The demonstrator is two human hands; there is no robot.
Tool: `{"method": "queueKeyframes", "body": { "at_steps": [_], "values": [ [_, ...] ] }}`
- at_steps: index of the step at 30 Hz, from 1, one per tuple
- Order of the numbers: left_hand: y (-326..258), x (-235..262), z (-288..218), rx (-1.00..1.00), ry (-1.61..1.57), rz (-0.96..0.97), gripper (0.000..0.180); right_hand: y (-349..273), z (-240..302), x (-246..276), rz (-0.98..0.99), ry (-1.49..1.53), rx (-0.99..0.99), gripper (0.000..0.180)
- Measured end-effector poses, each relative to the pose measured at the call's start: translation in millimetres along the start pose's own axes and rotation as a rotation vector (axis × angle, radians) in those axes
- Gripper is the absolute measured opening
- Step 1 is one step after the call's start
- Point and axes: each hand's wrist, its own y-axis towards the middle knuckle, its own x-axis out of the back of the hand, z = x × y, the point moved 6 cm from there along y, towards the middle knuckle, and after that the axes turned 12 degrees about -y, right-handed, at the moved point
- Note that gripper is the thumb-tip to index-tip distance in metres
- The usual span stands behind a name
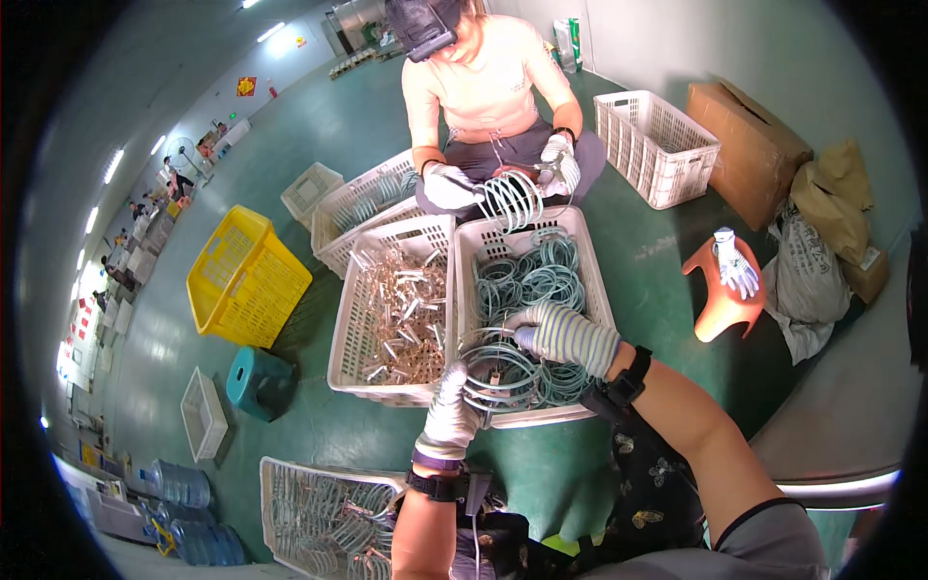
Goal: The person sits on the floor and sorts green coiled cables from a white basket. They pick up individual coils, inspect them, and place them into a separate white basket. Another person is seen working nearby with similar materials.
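My left hand, in a striped work glove, is closed on the near left side of a coil of grey-green tubing. Fingers of my right hand, gloved the same way, close on the coil's upper part. The coil is held over the near end of a white crate filled with similar coils. Just left of it, another white crate contains many small copper-coloured metal pieces. Glove cloth and overlapping loops hide my fingertips.
Opposite me a seated person in gloves holds another coil. A low crate of coils stands near my left side. Yellow basket and teal stool are left; an orange stool bearing gloves is right.
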Motion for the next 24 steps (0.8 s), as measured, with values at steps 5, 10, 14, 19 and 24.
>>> {"method": "queueKeyframes", "body": {
  "at_steps": [5,10,14,19,24],
  "values": [
    [0,0,0,-0.025,0.009,-0.006,0.081,1,-6,-7,0.057,0.116,-0.004,0.025],
    [0,6,0,-0.022,-0.011,-0.046,0.077,0,-9,-11,0.013,0.138,0.028,0.024],
    [2,-1,-2,-0.049,-0.055,-0.003,0.075,-3,-3,-9,0.071,0.282,-0.027,0.028],
    [9,8,-3,-0.046,-0.094,-0.051,0.078,-12,2,-11,0.066,0.394,0.043,0.028],
    [9,16,-2,-0.056,-0.096,-0.062,0.076,-14,12,-9,0.076,0.233,0.100,0.034]
  ]
}}
